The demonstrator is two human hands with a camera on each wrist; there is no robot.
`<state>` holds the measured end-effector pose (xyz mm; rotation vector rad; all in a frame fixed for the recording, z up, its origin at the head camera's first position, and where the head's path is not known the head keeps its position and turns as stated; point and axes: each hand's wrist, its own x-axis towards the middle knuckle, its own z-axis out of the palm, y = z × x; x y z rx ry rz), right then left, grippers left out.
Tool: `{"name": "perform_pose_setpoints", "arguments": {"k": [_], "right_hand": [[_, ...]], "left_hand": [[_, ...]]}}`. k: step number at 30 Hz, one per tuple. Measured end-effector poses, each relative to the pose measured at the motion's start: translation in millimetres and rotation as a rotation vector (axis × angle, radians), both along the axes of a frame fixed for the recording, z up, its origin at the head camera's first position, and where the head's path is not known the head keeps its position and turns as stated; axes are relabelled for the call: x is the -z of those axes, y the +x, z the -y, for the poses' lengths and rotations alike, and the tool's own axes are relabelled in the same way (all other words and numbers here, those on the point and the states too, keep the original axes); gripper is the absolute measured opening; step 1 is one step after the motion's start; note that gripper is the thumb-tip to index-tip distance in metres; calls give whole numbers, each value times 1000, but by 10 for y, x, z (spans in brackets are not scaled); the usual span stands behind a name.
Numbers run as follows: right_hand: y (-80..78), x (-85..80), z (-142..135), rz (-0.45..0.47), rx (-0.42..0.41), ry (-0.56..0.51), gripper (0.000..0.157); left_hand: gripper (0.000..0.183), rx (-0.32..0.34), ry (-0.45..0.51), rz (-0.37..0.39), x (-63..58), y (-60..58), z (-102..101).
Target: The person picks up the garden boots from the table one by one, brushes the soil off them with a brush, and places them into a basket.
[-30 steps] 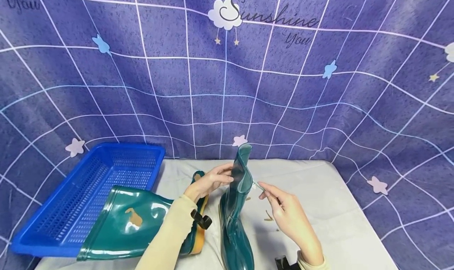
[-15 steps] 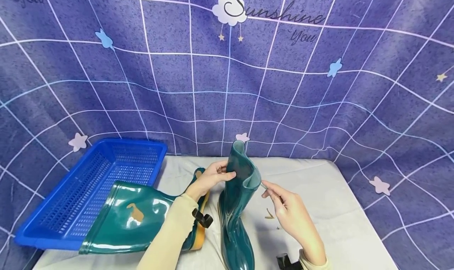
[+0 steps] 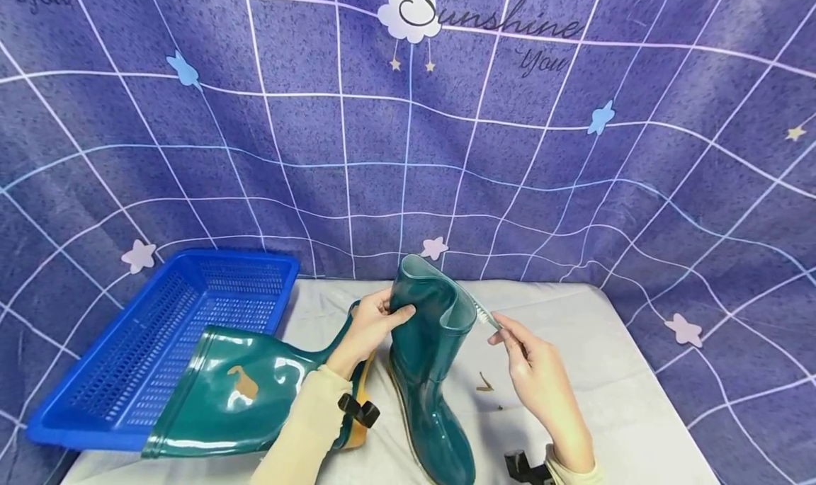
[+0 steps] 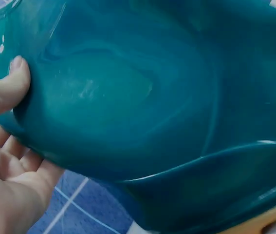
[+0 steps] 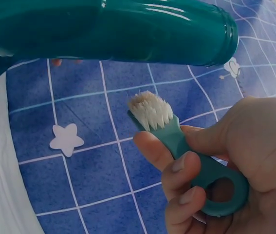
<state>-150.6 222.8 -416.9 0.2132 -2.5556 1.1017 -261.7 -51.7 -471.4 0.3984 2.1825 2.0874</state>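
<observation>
A glossy dark green rain boot (image 3: 423, 343) stands upright on the white cloth, its shaft top bent inward. My left hand (image 3: 376, 322) grips the shaft from the left, thumb on the near side and fingers behind, as the left wrist view shows. My right hand (image 3: 532, 357) holds a small green brush (image 5: 176, 146) by its looped handle. In the right wrist view its white bristles (image 5: 151, 111) are brownish at one end and point toward the boot, with a gap between. In the head view the brush head overlaps the right side of the boot's opening.
Another green boot (image 3: 255, 386) lies on its side at left, a tan mud-like patch (image 3: 244, 384) on its shaft. Its top overlaps the blue plastic basket (image 3: 102, 428). Small brown bits (image 3: 484, 384) lie on the white cloth (image 3: 612, 414). A purple gridded curtain (image 3: 319, 131) hangs behind.
The boot's shaft has swung leftward and turned, so its opening faces more to the right, with the left hand moving along. The right hand has moved slightly right, and more of the brush shows.
</observation>
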Motion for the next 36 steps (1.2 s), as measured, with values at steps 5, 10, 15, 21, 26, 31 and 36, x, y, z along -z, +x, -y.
{"name": "perform_pose_setpoints", "arguments": {"k": [5,10,15,21,26,31,36], "right_hand": [[22,-46,-45,-26,54,3,31],[62,-99,-65,-75,108,3,31],[58,-111,-67,-99,126,-4,30],[34,-103,-59,-73,149,16,31],[29,-87,-37,-62,145,29,31],[33,-74,-6,-69,134,28,31],[22,-42,33,-76,122,40,31]], "left_hand": [[37,-163,115,-11,-53,145,-45],[26,-364,254,-27,-137,331,-144],[18,-606,249,-114,-256,536,-276],[18,-787,311,-263,-270,781,-438],[21,-888,419,-250,-170,934,-585],[24,-1009,502,-208,-83,1069,-711],[25,-1106,528,-252,-40,1154,-759]]}}
